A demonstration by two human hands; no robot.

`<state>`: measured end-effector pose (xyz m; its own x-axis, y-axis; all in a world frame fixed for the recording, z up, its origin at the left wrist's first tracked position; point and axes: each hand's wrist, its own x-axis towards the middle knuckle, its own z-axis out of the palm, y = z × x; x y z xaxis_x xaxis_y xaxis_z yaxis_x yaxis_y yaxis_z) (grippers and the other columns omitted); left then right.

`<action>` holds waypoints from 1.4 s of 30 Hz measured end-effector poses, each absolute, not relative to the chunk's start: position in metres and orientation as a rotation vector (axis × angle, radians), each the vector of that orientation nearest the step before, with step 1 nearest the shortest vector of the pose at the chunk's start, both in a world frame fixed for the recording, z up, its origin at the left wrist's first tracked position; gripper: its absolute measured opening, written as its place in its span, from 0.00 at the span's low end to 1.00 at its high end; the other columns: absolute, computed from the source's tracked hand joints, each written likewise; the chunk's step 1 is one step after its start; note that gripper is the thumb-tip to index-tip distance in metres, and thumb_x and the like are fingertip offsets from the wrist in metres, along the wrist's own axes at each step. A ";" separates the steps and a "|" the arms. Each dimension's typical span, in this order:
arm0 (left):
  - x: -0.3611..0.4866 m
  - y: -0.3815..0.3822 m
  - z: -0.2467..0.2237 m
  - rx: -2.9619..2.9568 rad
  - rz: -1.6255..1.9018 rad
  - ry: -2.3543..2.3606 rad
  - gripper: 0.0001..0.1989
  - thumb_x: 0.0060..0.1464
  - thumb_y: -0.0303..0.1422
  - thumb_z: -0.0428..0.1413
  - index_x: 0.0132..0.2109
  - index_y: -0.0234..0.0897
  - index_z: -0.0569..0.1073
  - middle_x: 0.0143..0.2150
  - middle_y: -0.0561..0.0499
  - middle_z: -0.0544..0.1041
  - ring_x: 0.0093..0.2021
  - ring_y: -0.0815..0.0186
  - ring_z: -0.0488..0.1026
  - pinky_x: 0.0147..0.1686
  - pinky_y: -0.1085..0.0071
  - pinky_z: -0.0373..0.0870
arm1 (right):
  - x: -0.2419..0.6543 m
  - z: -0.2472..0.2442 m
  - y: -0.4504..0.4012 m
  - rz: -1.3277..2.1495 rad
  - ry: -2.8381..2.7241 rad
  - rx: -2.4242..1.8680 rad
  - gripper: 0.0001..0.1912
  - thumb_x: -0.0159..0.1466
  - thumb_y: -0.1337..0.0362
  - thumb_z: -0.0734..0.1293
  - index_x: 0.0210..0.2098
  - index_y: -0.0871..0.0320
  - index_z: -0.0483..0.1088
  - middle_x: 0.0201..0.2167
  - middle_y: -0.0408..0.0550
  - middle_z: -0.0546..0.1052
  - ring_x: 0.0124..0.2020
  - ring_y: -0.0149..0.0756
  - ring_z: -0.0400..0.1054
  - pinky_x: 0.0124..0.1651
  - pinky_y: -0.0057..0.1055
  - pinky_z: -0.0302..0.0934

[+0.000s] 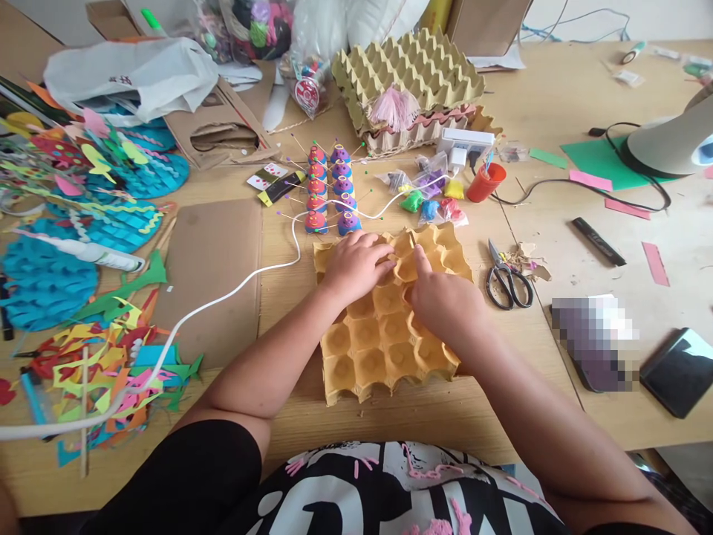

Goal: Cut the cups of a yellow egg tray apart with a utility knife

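1. Egg tray, yellow: lies flat on wooden table, just beyond black-and-white shirt. Cells facing up.
2. Orientation: outline close to square; cannot pick a long axis with confidence. Cell rows pointing straight away from shirt, near edge slanting a bit, left near corner closest to wearer.
3. Left hand: palm down, fingers loosely spread, resting on far-left part of tray. Most of tray to its right and nearer the shirt.
4. Right hand: index finger out straight, tip on a raised peak in far-right part. Other fingers curled down by the cells, thumb hidden; cannot tell if pinching cardboard. Open cells to its left and nearer the shirt.
5. Beyond far edge: painted cup strips, red row and purple row side by side, also pointing away from shirt.
6. Right of tray: scissors, just beside, blades pointing away.
7. Left of tray: cardboard sheet, apart from it, white cable across.
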<state>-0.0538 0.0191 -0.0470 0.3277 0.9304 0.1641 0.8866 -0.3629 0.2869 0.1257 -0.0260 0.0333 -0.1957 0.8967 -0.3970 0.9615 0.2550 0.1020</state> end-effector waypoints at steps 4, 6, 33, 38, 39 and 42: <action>-0.054 0.019 -0.047 2.447 0.450 1.686 0.17 0.70 0.45 0.58 0.58 0.47 0.82 0.62 0.45 0.79 0.63 0.50 0.70 0.62 0.54 0.68 | 0.127 0.034 -0.025 -0.241 2.165 1.698 0.43 0.73 0.66 0.53 0.81 0.67 0.30 0.39 0.63 0.85 0.39 0.48 0.80 0.34 0.37 0.66; -0.054 0.019 -0.047 2.452 0.452 1.687 0.17 0.69 0.45 0.58 0.58 0.47 0.82 0.61 0.45 0.79 0.62 0.50 0.70 0.61 0.55 0.69 | 0.128 0.036 -0.024 -0.247 2.160 1.699 0.42 0.73 0.66 0.53 0.81 0.66 0.31 0.38 0.61 0.85 0.38 0.47 0.80 0.34 0.36 0.66; -0.055 0.020 -0.048 2.433 0.472 1.670 0.16 0.70 0.45 0.57 0.57 0.49 0.82 0.60 0.46 0.79 0.62 0.51 0.69 0.61 0.56 0.68 | 0.129 0.039 -0.012 -0.283 2.156 1.757 0.38 0.74 0.63 0.51 0.82 0.62 0.42 0.46 0.61 0.85 0.46 0.50 0.82 0.42 0.41 0.71; -0.055 0.020 -0.047 2.429 0.470 1.660 0.16 0.70 0.44 0.57 0.57 0.48 0.82 0.60 0.45 0.78 0.63 0.51 0.69 0.62 0.56 0.67 | 0.123 0.042 0.000 -0.353 2.132 1.762 0.40 0.73 0.65 0.54 0.82 0.62 0.41 0.50 0.61 0.84 0.50 0.49 0.81 0.44 0.39 0.71; -0.055 0.020 -0.047 2.429 0.471 1.662 0.16 0.70 0.44 0.57 0.57 0.48 0.82 0.60 0.45 0.78 0.63 0.51 0.69 0.62 0.56 0.67 | 0.123 0.043 0.001 -0.353 2.133 1.755 0.40 0.73 0.65 0.54 0.82 0.62 0.41 0.50 0.61 0.84 0.50 0.50 0.80 0.45 0.39 0.71; -0.054 0.020 -0.047 2.430 0.466 1.668 0.16 0.70 0.44 0.57 0.57 0.47 0.82 0.60 0.45 0.79 0.63 0.51 0.69 0.62 0.56 0.67 | 0.125 0.046 0.000 -0.337 2.127 1.739 0.40 0.73 0.65 0.54 0.82 0.62 0.41 0.50 0.62 0.84 0.50 0.50 0.81 0.44 0.39 0.71</action>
<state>-0.0542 0.0195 -0.0472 0.3303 0.9293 0.1650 0.8804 -0.3664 0.3011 0.1251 0.0002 0.0455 -0.1686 0.8877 -0.4285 0.9767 0.2091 0.0488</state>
